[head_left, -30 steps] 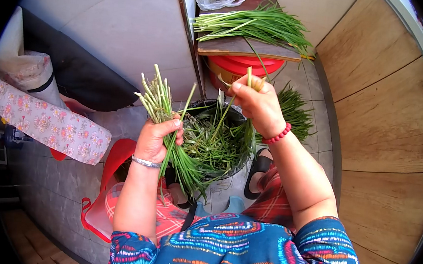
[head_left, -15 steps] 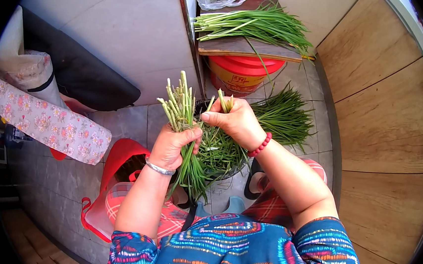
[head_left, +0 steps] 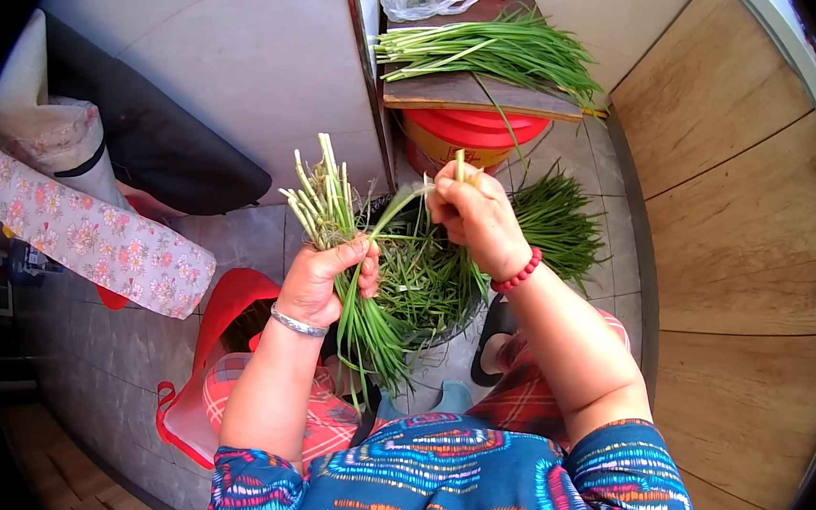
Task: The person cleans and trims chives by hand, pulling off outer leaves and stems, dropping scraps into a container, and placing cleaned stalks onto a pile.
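Observation:
My left hand (head_left: 324, 282) is wrapped round a bunch of garlic chives (head_left: 322, 191), pale stem ends pointing up and green leaves hanging below the fist. Closed in a pinch, my right hand (head_left: 476, 214) holds a few chive stalks (head_left: 460, 163) whose pale ends show above the fingers. One blurred chive strand stretches between the two hands. Beneath them stands a dark tub (head_left: 465, 322) filled with loose green chive leaves and scraps (head_left: 425, 280).
A pile of chives (head_left: 491, 51) lies on a wooden board (head_left: 430, 94) above a red-lidded bucket (head_left: 475, 131). More chives (head_left: 559, 224) rest on the tiled floor at right. A red bag (head_left: 220, 327) stands at left, near a floral-covered roll (head_left: 93, 240).
My right hand has moved right, away from the bunch, drawing a strand out. My left hand and its bunch have shifted slightly left and tilted.

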